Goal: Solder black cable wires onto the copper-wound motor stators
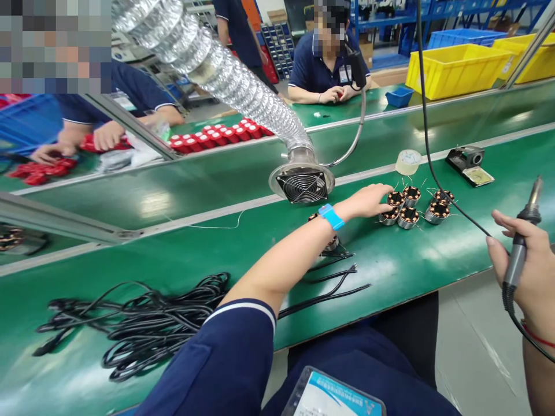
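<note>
Six copper-wound stators (408,218) stand on the green worktop (399,260) by the left hand (367,200), its thumb and fingers parted at the nearest ones — whether gripping, I cannot tell — while the right hand (536,268) is closed round a raised soldering iron (517,261). With leads loose and the black cables' (169,318) pale-tipped ends free, they look unfinished; the forearm (290,254) hides whether other stators are joined.
</note>
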The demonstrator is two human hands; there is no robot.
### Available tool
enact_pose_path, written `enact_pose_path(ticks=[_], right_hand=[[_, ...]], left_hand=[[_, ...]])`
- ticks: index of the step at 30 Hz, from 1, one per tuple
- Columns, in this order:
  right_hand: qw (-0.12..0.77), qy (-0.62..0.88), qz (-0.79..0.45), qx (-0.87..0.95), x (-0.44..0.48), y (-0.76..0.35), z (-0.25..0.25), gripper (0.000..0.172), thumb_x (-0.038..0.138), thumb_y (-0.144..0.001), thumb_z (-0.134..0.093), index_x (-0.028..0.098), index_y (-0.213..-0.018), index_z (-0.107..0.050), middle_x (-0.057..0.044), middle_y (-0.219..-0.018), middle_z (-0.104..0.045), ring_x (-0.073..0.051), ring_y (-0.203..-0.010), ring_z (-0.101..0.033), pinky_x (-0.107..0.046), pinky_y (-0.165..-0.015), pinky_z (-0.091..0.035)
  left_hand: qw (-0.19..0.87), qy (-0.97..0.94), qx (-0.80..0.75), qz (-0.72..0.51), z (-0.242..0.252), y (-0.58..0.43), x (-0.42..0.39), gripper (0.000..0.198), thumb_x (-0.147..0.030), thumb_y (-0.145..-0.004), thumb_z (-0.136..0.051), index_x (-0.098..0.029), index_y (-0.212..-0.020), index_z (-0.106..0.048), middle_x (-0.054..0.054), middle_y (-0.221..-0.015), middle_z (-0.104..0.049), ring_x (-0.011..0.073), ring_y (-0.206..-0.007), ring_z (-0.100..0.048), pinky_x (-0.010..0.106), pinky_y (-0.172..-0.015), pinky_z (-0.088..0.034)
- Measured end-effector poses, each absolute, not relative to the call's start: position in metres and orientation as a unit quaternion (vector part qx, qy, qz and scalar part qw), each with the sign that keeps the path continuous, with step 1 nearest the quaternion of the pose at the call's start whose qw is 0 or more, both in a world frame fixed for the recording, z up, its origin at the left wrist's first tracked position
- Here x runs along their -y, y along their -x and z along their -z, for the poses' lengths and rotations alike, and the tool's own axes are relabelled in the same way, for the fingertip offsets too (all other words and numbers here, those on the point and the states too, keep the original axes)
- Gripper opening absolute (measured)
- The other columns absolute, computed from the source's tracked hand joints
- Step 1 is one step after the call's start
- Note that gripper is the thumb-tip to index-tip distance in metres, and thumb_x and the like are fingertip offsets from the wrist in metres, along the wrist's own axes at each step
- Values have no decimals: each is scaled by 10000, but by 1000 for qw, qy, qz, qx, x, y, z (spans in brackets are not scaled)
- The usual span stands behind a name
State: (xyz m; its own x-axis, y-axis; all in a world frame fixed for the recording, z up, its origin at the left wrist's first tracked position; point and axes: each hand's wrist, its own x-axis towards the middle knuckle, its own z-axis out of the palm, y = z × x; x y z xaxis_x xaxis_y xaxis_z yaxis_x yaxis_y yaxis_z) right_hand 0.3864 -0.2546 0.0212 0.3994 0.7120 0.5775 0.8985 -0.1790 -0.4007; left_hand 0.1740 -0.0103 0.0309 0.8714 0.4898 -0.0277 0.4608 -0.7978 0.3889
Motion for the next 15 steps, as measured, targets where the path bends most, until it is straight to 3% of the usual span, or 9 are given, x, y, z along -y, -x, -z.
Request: enact_pose_path(ticks=[5, 8, 13, 15], right_hand=[[383, 744, 89, 540, 247, -388, -10, 534, 445, -798, -595, 265, -1296, -528, -97, -1159, -674, -283, -932, -686, -478, -858, -554], [414, 714, 62, 561, 232, -388, -4, 551, 393, -790, -611, 261, -1308, -481, -107, -1241, -640, -277, -976, -685, -473, -845, -566], [460, 666, 60, 584, 207, -369, -12, 544, 317, -803, -625, 283, -1311, -433, -99, -1342, -577, -248, -1018, -678, -453, -847, -577], [466, 652, 64, 595, 206, -362, -17, 545, 297, -809, -621, 282, -1317, -423, -102, -1368, -555, -243, -1041, -670, -448, -857, -575]], left_hand=[[232, -917, -313, -83, -47, -99, 1, 362, -297, -870, -535, -122, -1180, -599, 84, -1160, -660, 164, -958, -612, 295, -884, -477], [233, -911, -333, -73, -48, -81, 6, 312, -288, -872, -530, -124, -1120, -624, 82, -1103, -668, 164, -936, -613, 299, -870, -481], [171, -957, -223, -72, -32, -138, 14, 353, -189, -880, -500, -151, -1223, -578, 78, -1279, -592, 193, -1155, -513, 321, -1036, -385], [144, -971, -182, -63, -22, -169, 13, 446, -138, -868, -470, -171, -1311, -520, 57, -1310, -588, 215, -1154, -492, 344, -1023, -378]])
